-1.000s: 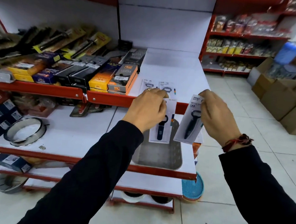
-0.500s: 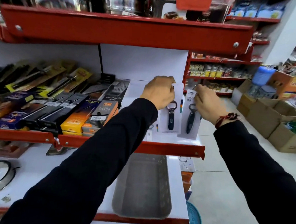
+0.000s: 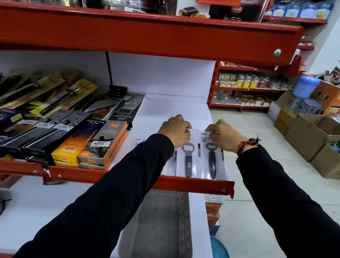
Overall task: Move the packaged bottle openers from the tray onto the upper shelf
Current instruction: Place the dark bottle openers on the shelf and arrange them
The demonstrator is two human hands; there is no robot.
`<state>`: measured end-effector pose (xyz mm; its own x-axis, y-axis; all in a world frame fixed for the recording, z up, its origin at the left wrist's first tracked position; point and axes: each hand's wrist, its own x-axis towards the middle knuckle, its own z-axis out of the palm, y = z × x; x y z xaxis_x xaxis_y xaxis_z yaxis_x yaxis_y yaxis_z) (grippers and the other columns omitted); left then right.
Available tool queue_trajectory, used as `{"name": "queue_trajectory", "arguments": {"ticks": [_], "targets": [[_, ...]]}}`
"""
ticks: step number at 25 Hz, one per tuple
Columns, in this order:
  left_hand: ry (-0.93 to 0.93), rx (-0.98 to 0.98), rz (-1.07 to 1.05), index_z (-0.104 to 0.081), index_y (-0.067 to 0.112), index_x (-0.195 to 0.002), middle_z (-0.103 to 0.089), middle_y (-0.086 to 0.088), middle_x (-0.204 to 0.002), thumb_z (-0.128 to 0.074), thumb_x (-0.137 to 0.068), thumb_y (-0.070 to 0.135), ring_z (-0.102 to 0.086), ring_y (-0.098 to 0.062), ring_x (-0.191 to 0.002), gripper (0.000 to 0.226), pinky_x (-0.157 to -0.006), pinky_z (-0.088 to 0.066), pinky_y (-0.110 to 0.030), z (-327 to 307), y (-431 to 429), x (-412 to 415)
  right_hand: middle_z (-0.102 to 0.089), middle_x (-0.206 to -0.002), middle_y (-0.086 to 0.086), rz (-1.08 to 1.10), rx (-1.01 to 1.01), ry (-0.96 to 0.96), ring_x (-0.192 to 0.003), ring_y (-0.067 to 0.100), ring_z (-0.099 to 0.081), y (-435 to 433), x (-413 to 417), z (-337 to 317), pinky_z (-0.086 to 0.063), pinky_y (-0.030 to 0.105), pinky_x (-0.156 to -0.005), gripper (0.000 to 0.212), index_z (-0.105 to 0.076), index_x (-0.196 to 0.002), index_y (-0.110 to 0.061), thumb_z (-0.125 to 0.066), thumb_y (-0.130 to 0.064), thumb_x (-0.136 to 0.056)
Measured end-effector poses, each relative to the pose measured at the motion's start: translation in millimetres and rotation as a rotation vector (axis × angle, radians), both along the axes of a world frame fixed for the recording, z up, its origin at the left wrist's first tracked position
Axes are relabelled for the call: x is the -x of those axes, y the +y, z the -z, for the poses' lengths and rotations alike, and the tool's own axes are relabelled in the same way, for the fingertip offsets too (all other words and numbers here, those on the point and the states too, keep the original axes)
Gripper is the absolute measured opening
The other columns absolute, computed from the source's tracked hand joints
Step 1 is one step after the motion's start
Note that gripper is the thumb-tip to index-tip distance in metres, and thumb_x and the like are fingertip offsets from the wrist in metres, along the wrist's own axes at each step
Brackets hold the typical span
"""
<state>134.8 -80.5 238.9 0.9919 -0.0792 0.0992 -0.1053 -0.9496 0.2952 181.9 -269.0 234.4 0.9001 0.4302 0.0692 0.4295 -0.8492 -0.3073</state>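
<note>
Grey tray (image 3: 155, 238) now empty: both carded openers went from mid-air to flat on upper shelf (image 3: 166, 108), left hand (image 3: 175, 132) and right hand (image 3: 222, 137) still pinching card tops, release remaining.

A shop: red shelves (image 3: 143, 32) of packaged kitchenware (image 3: 95, 143), stock cartons (image 3: 306, 130).
</note>
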Motion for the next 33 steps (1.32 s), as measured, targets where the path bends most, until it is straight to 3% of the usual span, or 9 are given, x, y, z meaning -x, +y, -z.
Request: {"name": "queue_trajectory", "arguments": {"ticks": [3,6,8,10,18,22,27,29,33], "targets": [[-0.011,-0.138,0.007,-0.058,0.022,-0.137,-0.056,-0.005,-0.137,-0.042,-0.097,0.021,-0.053,-0.028,-0.126,0.043,-0.108,-0.037,-0.041,11,-1,-3,-0.055,-0.120,0.009,0.005,-0.001,0.000,-0.089,0.020,-0.054,-1,-2,7,-0.049,0.034,-0.086,0.036,-0.060,-0.124,-0.018,-0.043,-0.011,-0.094],[-0.029,-0.253,0.009,-0.060,0.022,-0.131,-0.062,0.000,-0.134,-0.040,-0.097,0.024,-0.056,-0.024,-0.125,0.039,-0.109,-0.033,-0.041,20,-2,-1,-0.064,-0.120,0.000,0.019,0.024,0.001,-0.087,0.016,-0.054,-3,3,13,-0.047,0.032,-0.075,0.034,-0.057,-0.124,-0.022,-0.043,-0.017,-0.094],[-0.016,-0.312,0.013,-0.063,0.022,-0.128,-0.062,0.000,-0.135,-0.039,-0.098,0.025,-0.055,-0.025,-0.126,0.039,-0.109,-0.032,-0.041,25,-1,0,-0.067,-0.120,-0.005,0.030,0.058,0.011,-0.092,0.018,-0.058,-5,7,16,-0.048,0.034,-0.077,0.033,-0.055,-0.126,-0.024,-0.043,-0.022,-0.095],[0.011,-0.332,0.015,-0.063,0.022,-0.130,-0.058,-0.001,-0.138,-0.039,-0.099,0.026,-0.052,-0.025,-0.128,0.040,-0.111,-0.030,-0.042,29,0,3,-0.068,-0.120,-0.007,0.040,0.080,0.001,-0.099,0.019,-0.059,-6,10,17,-0.050,0.036,-0.081,0.033,-0.054,-0.127,-0.026,-0.044,-0.025,-0.095],[0.049,-0.284,0.044,-0.044,0.027,-0.148,-0.042,-0.001,-0.155,-0.034,-0.103,0.029,-0.037,-0.024,-0.144,0.047,-0.124,-0.012,-0.047,8,23,25,-0.068,-0.120,-0.012,-0.001,0.036,-0.054,-0.089,0.014,-0.056,4,22,1,-0.042,0.030,-0.074,0.030,-0.054,-0.125,-0.028,-0.045,-0.030,-0.096],[0.112,-0.315,0.008,-0.046,0.029,-0.146,-0.041,-0.001,-0.157,-0.039,-0.101,0.032,-0.028,-0.020,-0.150,0.045,-0.124,0.007,-0.055,-16,56,43,-0.066,-0.124,-0.010,-0.077,-0.002,-0.031,-0.103,0.015,-0.059,27,31,-9,-0.047,0.035,-0.090,0.030,-0.057,-0.124,-0.029,-0.049,-0.034,-0.096],[0.397,-0.511,-0.092,-0.042,0.040,-0.146,-0.033,-0.003,-0.163,-0.043,-0.094,0.043,-0.001,-0.018,-0.158,0.052,-0.109,0.028,-0.068,-25,93,61,-0.056,-0.138,-0.009,-0.210,0.125,0.049,-0.127,0.021,-0.053,63,50,-9,-0.034,0.045,-0.110,0.047,-0.053,-0.131,-0.038,-0.055,-0.058,-0.088],[0.466,-0.548,-0.112,-0.036,0.045,-0.149,-0.025,-0.008,-0.165,-0.049,-0.089,0.051,-0.001,-0.022,-0.158,0.061,-0.112,0.026,-0.067,-22,101,67,-0.049,-0.147,-0.008,-0.233,0.227,0.086,-0.134,0.023,-0.047,74,58,-5,-0.027,0.047,-0.113,0.060,-0.048,-0.137,-0.042,-0.055,-0.068,-0.083],[0.513,-0.481,-0.067,-0.028,0.043,-0.153,-0.027,0.002,-0.165,-0.062,-0.084,0.058,-0.020,-0.025,-0.154,0.079,-0.122,-0.005,-0.053,-25,107,77,-0.036,-0.158,-0.009,-0.249,0.311,0.173,-0.144,0.024,-0.034,82,66,4,-0.008,0.054,-0.119,0.075,-0.039,-0.145,-0.043,-0.057,-0.073,-0.078]]}}
